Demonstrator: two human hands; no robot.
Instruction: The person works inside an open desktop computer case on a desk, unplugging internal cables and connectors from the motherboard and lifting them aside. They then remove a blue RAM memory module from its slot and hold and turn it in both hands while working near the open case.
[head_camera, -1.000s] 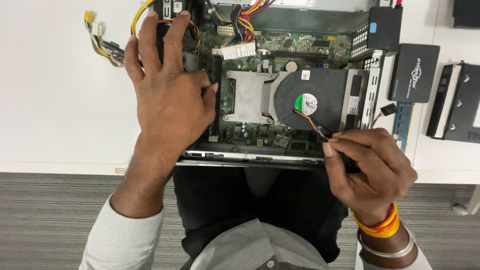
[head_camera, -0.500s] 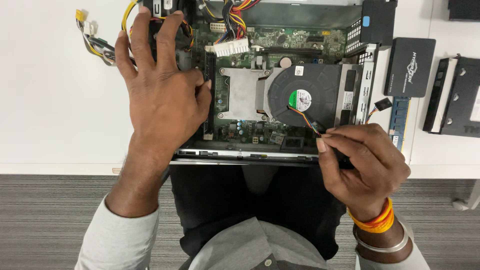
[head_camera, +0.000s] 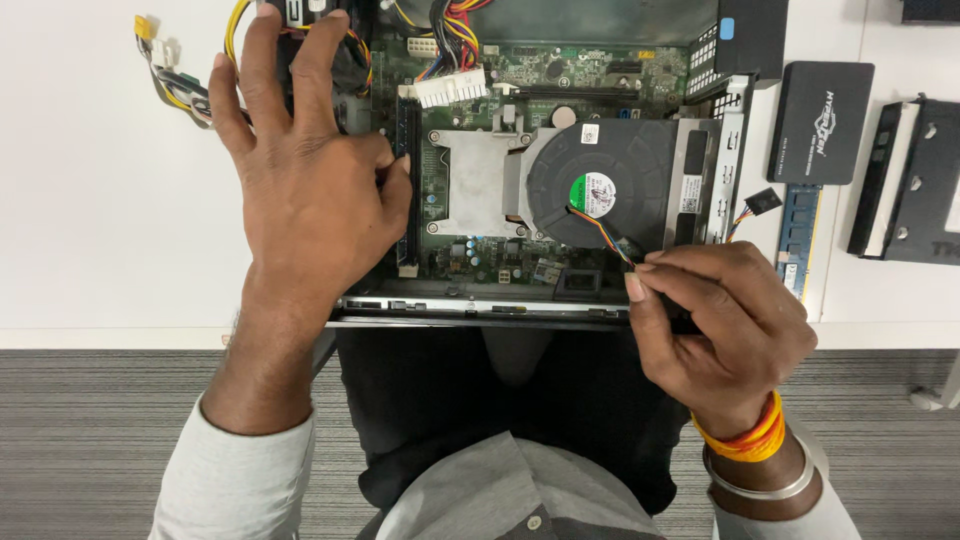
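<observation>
1. While your right hand (head_camera: 722, 318) pinches the fan's thin coloured wires (head_camera: 608, 232) at the case's near edge, your left hand (head_camera: 305, 185) lies spread, holding nothing
2. Beyond sits the black fan (head_camera: 598, 185) beside the heatsink (head_camera: 472, 182)
3. Farther right lies a black drive (head_camera: 820, 122)

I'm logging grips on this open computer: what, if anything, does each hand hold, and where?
The right hand pinches the thin multicoloured fan cable partway along, near the case's front edge. The left hand holds nothing, lying flat on the open case.
</observation>
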